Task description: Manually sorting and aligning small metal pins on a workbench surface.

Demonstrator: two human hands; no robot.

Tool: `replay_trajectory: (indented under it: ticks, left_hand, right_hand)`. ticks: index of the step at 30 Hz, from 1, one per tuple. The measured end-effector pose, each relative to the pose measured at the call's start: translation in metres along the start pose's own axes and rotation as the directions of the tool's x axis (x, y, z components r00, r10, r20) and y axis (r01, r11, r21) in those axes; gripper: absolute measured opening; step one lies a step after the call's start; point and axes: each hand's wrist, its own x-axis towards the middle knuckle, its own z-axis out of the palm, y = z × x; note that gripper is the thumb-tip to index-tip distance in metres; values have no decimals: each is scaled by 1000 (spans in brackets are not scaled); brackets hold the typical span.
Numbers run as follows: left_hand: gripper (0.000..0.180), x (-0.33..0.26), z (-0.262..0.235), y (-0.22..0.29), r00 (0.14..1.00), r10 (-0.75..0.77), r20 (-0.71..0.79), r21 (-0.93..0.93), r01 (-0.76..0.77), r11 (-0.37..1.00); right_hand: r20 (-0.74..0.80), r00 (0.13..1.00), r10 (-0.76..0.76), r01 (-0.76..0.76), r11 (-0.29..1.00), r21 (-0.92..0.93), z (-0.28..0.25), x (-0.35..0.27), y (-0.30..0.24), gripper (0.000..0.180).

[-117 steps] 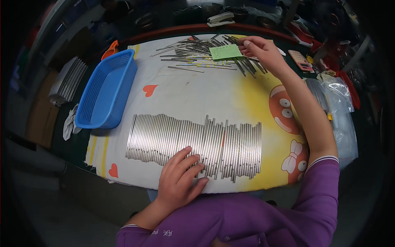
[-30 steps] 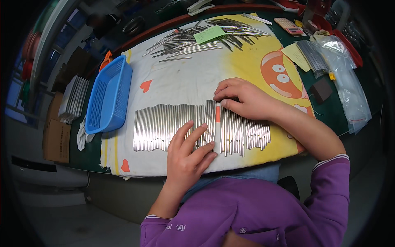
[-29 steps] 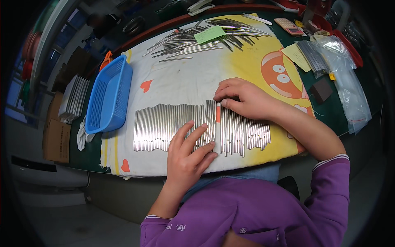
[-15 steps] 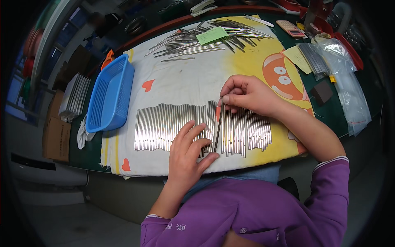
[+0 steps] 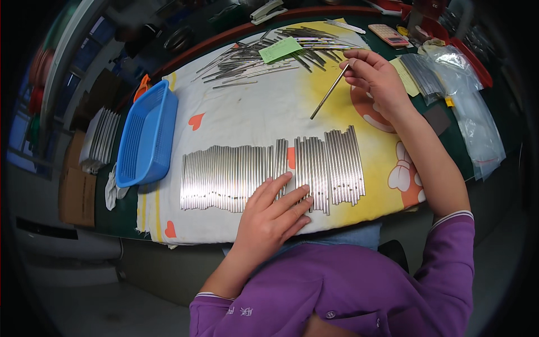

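Observation:
Thin metal rods lie side by side on the cloth, one long group (image 5: pixel 216 177) at left and shorter groups (image 5: pixel 344 163) toward the right. Across the near ends of the middle rods rests my left hand (image 5: pixel 274 212), open, fingers spread and nothing gripped. Between the fingertips of my right hand (image 5: pixel 375 81) a single metal rod (image 5: pixel 328 92) is pinched by its upper end; it slants down to the left above the cloth. Farther back is a loose pile of rods (image 5: pixel 236 70) pointing in mixed directions, a green paper note (image 5: pixel 279 49) on top.
A padded cloth (image 5: pixel 241 121) with hearts and cartoon prints covers the table. At left stand a blue plastic basket (image 5: pixel 149 135), a stack of white panels (image 5: pixel 101 137) and a cardboard box (image 5: pixel 77 194). Toward the right lie a pink calculator (image 5: pixel 388 35) and clear plastic bags (image 5: pixel 469 106).
My right hand has lifted the rod away from the row, up and to the right. My left hand has shifted slightly right, its fingers now flatter over the rods.

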Motion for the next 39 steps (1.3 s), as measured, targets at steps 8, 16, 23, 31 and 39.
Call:
replay_trajectory:
  ticks: [8,16,23,31,39]
  left_hand:
    - [28,-9,-3,-3,993,-89,-77,32,91,995]
    - [42,1,-3,5,990,-128,-58,-43,126,991]
    - [61,39,19,24,947,129,293,-148,-89,985]
    - [57,37,23,15,938,94,333,-101,-63,993]
    - [62,46,31,14,904,308,297,-203,-255,945]
  right_hand:
    - [6,956,-292,278,904,-324,-17,8,-4,22]
    - [5,981,-192,185,936,-299,-15,5,-13,22]
    - [-65,992,-107,96,982,-164,-28,12,-15,21]
    - [-306,949,-80,112,990,89,-50,33,-20,20]
    - [-351,935,-42,-44,971,-234,-114,128,-23,20]
